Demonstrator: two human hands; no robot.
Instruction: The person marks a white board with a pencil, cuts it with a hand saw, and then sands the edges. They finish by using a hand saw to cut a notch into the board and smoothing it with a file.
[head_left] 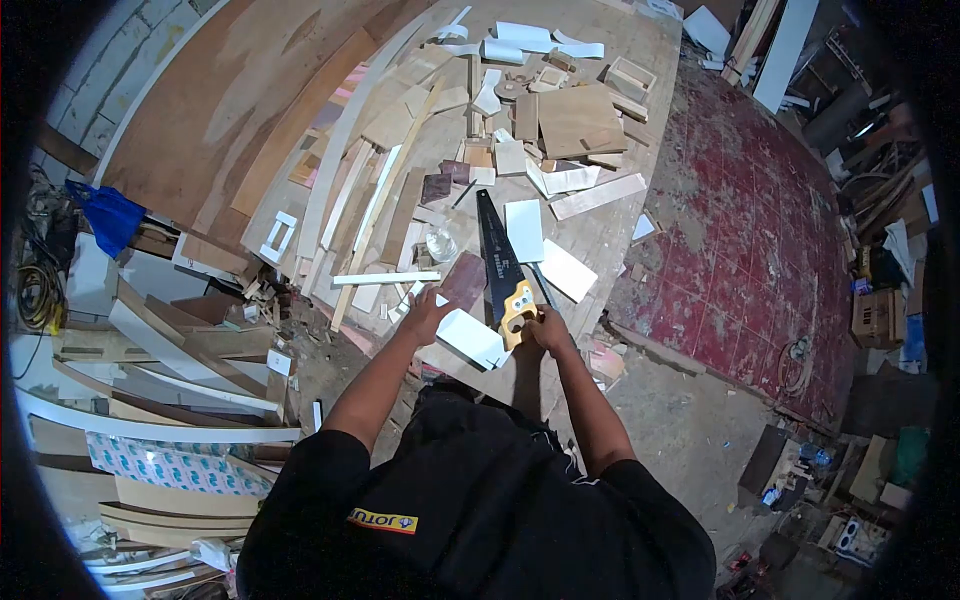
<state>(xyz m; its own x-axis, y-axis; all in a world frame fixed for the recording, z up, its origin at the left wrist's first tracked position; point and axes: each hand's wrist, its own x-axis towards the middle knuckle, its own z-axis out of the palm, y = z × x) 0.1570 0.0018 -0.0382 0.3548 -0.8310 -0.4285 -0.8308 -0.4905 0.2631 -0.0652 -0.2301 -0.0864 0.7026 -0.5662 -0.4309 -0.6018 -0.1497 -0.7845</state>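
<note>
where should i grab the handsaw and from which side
Best take the handsaw by its yellow handle, probably from the near right, where the right hand is. The handle forms the near end and has an opening for fingers, while the dark blade points away.

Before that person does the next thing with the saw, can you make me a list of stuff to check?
1. Right hand on the saw by its yellow handle: ok.
2. Left hand apart from the black blade: ok.
3. White piece held firmly: cannot tell; the left hand is at its end, but pressure doesn't show.
4. Dark mark on the white piece: ok, near its right end.
5. Clear space around the blade: not ok; a white board lies close beside it.
</note>
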